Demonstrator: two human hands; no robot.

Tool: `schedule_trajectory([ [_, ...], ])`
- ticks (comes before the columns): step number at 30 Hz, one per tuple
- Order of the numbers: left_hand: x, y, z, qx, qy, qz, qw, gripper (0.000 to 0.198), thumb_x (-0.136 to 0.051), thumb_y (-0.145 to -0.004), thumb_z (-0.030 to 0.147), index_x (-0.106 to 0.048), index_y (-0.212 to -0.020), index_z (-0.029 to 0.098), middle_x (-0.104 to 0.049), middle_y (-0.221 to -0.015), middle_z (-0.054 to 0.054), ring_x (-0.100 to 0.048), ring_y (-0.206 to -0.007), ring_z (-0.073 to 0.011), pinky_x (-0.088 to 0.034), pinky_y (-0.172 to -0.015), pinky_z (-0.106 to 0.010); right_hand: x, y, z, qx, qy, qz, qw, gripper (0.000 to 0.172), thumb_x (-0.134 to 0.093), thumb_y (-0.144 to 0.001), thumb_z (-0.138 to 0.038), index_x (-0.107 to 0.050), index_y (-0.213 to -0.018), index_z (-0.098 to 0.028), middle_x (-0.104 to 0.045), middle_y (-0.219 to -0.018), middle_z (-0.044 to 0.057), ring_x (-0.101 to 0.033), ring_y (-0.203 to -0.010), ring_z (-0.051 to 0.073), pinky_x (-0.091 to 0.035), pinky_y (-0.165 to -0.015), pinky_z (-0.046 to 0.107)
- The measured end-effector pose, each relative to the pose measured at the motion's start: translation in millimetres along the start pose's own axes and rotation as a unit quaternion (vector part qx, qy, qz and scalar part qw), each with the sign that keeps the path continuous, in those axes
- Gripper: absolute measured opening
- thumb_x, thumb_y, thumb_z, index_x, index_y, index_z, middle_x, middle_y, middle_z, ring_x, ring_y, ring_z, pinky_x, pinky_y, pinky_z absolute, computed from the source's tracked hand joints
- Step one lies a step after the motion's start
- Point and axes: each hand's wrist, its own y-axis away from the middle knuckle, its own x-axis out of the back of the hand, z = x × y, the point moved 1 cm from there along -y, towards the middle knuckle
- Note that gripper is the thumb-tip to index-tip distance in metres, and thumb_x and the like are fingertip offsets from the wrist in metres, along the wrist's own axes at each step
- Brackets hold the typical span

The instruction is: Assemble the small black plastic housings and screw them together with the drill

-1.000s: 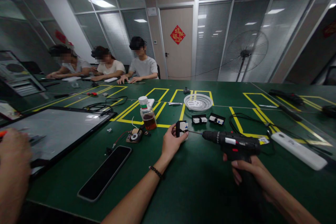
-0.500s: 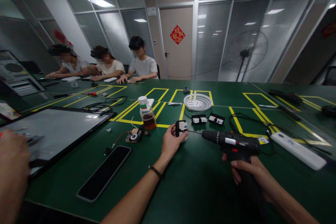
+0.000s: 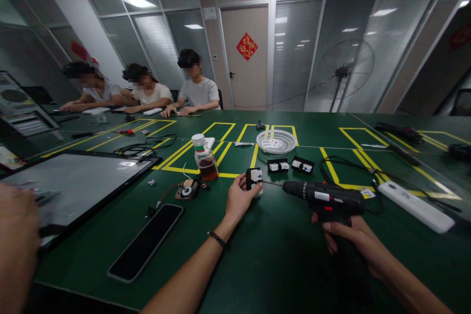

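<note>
My left hand (image 3: 239, 198) grips a small black-and-white part (image 3: 254, 176) upright above the table, thumb and fingers closed around its lower edge. My right hand (image 3: 353, 240) is wrapped around the handle of a black cordless drill (image 3: 324, 201), which points left. Its long thin bit reaches the small part beside my left thumb; whether the tip sits in a screw is too small to see. Two similar black-and-white parts (image 3: 278, 166) (image 3: 303, 165) lie on the table just beyond. Behind them stands a white slotted basket (image 3: 276, 142).
A bottle of brown liquid (image 3: 206, 159), a small motor-like piece with wires (image 3: 187, 189) and a phone (image 3: 147, 243) lie left. A large flat panel (image 3: 84, 186) has another person's hand (image 3: 18, 240) over it. Right are a white power strip (image 3: 415, 206) and black cables (image 3: 331, 162).
The view has shifted very slightly. Both hands, the drill and the small part keep nearly the same position; the other person's hand at left has moved a little.
</note>
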Motion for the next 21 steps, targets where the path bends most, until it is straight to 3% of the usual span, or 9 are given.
schedule_trajectory([
  [9, -1.5, 1.6, -1.4, 0.013, 0.017, -0.026, 0.999, 0.051, -0.079, -0.069, 0.033, -0.060, -0.113, 0.016, -0.065, -0.118, -0.015, -0.064, -0.106, -0.0237, -0.049, -0.095, -0.040, 0.9, 1.2, -4.3, 0.017, 0.057, 0.001, 0.998, 0.035, -0.059, -0.087, -0.042, -0.061, -0.107, -0.014, -0.058, -0.060, 0.001, -0.056, -0.058, 0.018, -0.044, -0.059, 0.031],
  [21, -0.1, -0.5, -6.4, -0.011, -0.012, -0.015, 1.000, 0.056, -0.081, -0.066, 0.031, -0.059, -0.115, 0.016, -0.064, -0.119, -0.015, -0.064, -0.106, -0.0235, -0.048, -0.096, -0.041, -2.6, 4.0, -5.6, 0.008, 0.071, 0.001, 0.997, 0.034, -0.061, -0.085, -0.043, -0.062, -0.104, -0.015, -0.060, -0.064, 0.001, -0.056, -0.058, 0.017, -0.043, -0.057, 0.029],
])
